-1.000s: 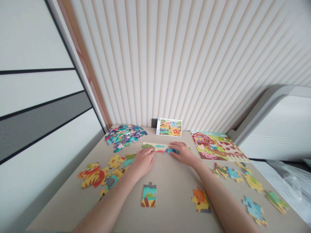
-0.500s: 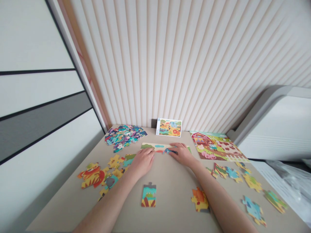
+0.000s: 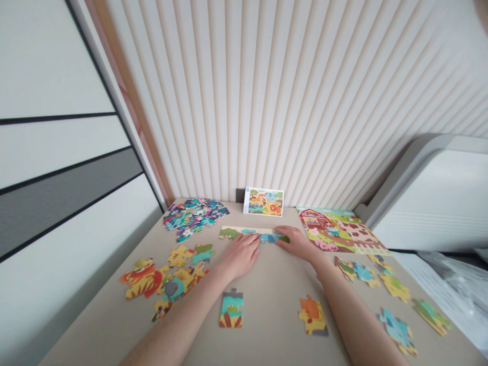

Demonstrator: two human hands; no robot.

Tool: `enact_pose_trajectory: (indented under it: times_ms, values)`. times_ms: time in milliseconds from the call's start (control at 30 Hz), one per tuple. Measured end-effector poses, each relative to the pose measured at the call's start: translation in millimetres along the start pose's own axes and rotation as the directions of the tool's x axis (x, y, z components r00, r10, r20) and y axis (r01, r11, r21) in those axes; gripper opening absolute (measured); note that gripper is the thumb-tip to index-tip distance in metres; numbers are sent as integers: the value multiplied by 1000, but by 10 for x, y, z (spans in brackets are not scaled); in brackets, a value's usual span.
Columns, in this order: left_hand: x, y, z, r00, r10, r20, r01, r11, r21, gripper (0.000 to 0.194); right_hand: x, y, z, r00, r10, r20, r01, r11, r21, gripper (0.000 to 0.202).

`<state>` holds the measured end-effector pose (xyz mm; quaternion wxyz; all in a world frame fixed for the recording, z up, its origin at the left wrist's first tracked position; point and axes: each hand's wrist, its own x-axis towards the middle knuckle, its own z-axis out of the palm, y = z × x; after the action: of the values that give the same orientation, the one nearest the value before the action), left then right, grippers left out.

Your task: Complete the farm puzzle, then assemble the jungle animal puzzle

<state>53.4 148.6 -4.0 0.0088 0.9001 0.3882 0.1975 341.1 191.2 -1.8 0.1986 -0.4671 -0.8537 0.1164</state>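
A narrow strip of joined puzzle pieces (image 3: pixel 229 232), with green trees and a pale sky, lies across the far middle of the table. In its row sits a blue puzzle piece (image 3: pixel 267 238), partly between my hands. My left hand (image 3: pixel 241 253) lies flat over the strip's middle, its fingertips by the blue piece. At the right end, my right hand (image 3: pixel 297 244) rests with its fingers stretched and apart, touching the strip's edge. Nearer me lie a frog puzzle piece (image 3: pixel 231 309) and an orange and yellow puzzle piece (image 3: pixel 312 315).
A picture card (image 3: pixel 264 202) leans at the back. Purple puzzle pieces (image 3: pixel 196 216) are heaped at the back left, yellow puzzle pieces (image 3: pixel 177 279) in front of them. At right lie a finished farm puzzle (image 3: pixel 339 231) and several loose pieces, including a blue one (image 3: pixel 396 328).
The blue piece in my right hand is now down in the strip, and that hand's fingers have moved right off it. My left hand has slid right along the strip.
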Motion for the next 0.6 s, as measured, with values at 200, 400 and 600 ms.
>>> enact_pose_trajectory:
  times_ms: [200, 400, 600]
  values:
    - [-16, -14, 3, 1000, -3, 23, 2, 1000, 18, 43, -64, 81, -60, 1000, -6, -7, 6, 1000, -2, 44]
    - [29, 18, -34, 999, 14, 45, -16, 999, 36, 43, -113, 154, -50, 999, -17, -31, 17, 1000, -2, 47]
    - [48, 16, -46, 998, 23, 53, -25, 999, 36, 43, -80, 173, 8, 998, -40, -56, 41, 999, 15, 44]
